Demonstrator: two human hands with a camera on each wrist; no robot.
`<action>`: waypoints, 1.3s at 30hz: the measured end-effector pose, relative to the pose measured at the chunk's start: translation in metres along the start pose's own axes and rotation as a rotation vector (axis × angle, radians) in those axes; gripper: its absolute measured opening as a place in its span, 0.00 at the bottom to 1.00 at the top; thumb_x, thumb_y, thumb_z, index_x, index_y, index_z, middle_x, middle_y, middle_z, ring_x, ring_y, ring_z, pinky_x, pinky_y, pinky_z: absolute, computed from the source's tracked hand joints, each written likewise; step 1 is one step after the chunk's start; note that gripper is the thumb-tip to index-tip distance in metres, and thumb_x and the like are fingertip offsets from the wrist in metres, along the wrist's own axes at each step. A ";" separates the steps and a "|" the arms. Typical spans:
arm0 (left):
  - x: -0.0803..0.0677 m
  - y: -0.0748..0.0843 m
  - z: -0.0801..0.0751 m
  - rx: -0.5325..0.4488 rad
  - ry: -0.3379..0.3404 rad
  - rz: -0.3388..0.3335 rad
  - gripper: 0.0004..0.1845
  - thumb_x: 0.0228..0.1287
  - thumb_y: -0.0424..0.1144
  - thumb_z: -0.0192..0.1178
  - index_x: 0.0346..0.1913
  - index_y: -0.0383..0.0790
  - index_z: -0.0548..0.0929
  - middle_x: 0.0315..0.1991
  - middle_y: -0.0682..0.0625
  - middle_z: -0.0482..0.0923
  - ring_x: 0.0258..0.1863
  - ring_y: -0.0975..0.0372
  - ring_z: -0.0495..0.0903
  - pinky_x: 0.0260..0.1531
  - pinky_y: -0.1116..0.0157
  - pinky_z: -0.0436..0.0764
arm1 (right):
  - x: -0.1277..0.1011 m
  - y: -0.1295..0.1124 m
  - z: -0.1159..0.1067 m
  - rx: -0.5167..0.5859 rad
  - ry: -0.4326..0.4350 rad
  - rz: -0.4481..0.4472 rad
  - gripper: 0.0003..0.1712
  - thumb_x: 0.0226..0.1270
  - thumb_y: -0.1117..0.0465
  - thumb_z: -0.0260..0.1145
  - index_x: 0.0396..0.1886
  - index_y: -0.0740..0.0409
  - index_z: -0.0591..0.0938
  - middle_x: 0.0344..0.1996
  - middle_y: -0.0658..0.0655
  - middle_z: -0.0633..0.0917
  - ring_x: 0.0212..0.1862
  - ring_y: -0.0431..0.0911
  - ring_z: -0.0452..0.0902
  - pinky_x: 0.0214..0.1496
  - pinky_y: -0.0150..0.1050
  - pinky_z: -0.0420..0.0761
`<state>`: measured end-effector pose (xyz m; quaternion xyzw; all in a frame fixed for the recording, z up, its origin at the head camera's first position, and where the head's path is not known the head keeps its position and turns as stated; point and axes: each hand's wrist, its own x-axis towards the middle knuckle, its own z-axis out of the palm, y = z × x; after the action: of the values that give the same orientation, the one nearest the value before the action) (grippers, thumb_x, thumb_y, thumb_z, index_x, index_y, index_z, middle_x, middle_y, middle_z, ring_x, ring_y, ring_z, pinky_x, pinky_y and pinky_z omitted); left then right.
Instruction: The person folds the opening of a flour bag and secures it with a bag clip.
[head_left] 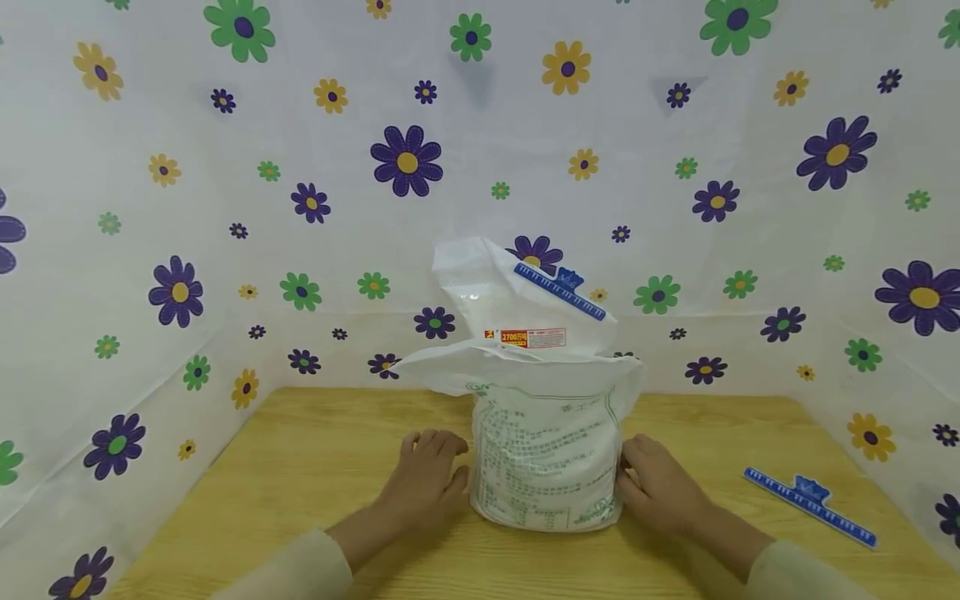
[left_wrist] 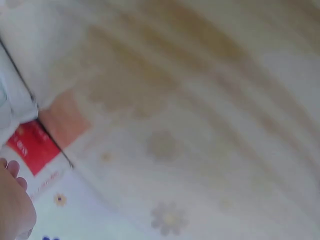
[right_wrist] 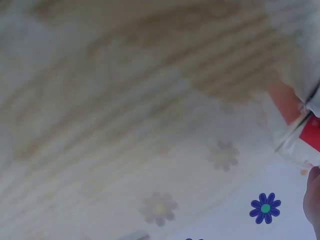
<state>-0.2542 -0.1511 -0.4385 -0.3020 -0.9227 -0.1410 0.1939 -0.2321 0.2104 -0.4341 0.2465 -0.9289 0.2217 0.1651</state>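
A full white plastic bag [head_left: 547, 450] with green print stands upright on the wooden table, its loose top edge flared and slack. Close by its left side is my left hand [head_left: 427, 479], fingers loosely bent and fingertips right at the bag's edge. My right hand [head_left: 660, 483] touches the right side with bent fingers, its fingertips partly hidden against the bag. In the left wrist view, fingers [left_wrist: 14, 175] show beside a red printed patch [left_wrist: 35, 147]. The right wrist view catches a finger [right_wrist: 313, 195] under a similar red patch [right_wrist: 312, 132].
Behind stands another white bag [head_left: 480, 292] with a red and yellow label, a blue piano-key clip [head_left: 558, 290] across its slanted top. A second blue clip [head_left: 810, 504] lies on the table [head_left: 697, 417] at right. Flower-printed sheeting [head_left: 487, 108] encloses the back and sides.
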 end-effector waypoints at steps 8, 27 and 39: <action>0.003 -0.018 -0.029 0.006 0.191 0.039 0.19 0.67 0.39 0.61 0.57 0.38 0.72 0.49 0.46 0.77 0.51 0.52 0.75 0.54 0.47 0.64 | 0.015 -0.008 -0.022 0.114 0.113 0.001 0.13 0.64 0.74 0.52 0.38 0.56 0.79 0.34 0.47 0.80 0.39 0.41 0.74 0.41 0.40 0.77; 0.060 0.006 -0.115 0.045 0.669 0.184 0.29 0.62 0.43 0.58 0.62 0.29 0.67 0.57 0.36 0.72 0.52 0.46 0.71 0.54 0.43 0.55 | 0.056 -0.028 -0.073 0.294 0.414 -0.029 0.14 0.78 0.65 0.47 0.43 0.65 0.80 0.37 0.57 0.85 0.38 0.36 0.75 0.42 0.30 0.76; 0.116 0.022 -0.159 0.246 0.674 0.291 0.05 0.71 0.30 0.58 0.45 0.34 0.82 0.37 0.43 0.85 0.42 0.51 0.76 0.53 0.43 0.58 | 0.071 -0.036 -0.088 0.044 0.510 -0.109 0.05 0.65 0.71 0.67 0.39 0.66 0.80 0.32 0.58 0.83 0.31 0.44 0.73 0.28 0.36 0.76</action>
<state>-0.2829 -0.1356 -0.2431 -0.3409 -0.7647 -0.0918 0.5391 -0.2543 0.1984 -0.3182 0.2358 -0.8376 0.2877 0.4000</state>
